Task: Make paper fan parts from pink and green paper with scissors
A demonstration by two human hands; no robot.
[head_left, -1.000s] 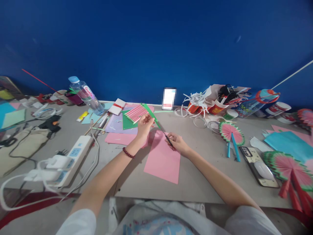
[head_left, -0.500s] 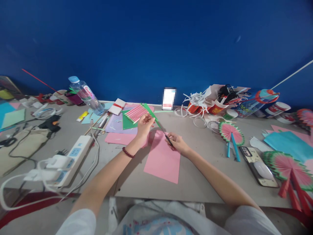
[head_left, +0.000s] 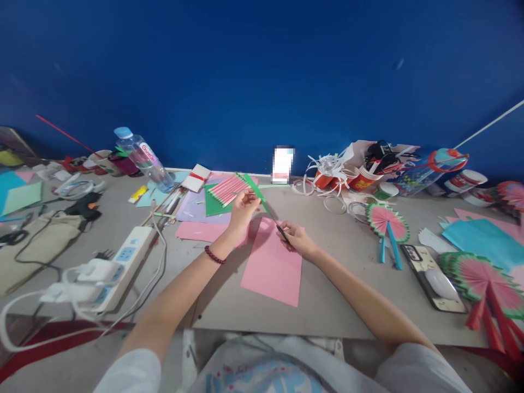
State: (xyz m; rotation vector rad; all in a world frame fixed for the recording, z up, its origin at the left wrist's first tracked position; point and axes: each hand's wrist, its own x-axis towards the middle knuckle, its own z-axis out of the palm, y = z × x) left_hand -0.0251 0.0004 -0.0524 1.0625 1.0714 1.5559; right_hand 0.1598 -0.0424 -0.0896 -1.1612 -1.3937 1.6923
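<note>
Nearest the person, a pink sheet (head_left: 272, 267) is lying flat on the table (head_left: 335, 305), directly under both hands, where it is probably catching offcuts. Above its far edge, the right hand (head_left: 298, 239) is curling tight around the handles of the scissors (head_left: 280, 231). The dark blades are pointing up and left toward the other hand, and whether they are parted cannot be told. The left hand (head_left: 242, 210) is pinching 1 end of the pleated paper (head_left: 230, 189), pink with a green edge. It is lifting that end off the table, seemingly so the green edge meets the blades. Off to the left a power strip (head_left: 123, 261) is lying. By the blue wall a water bottle (head_left: 143, 158) is leaning.
</note>
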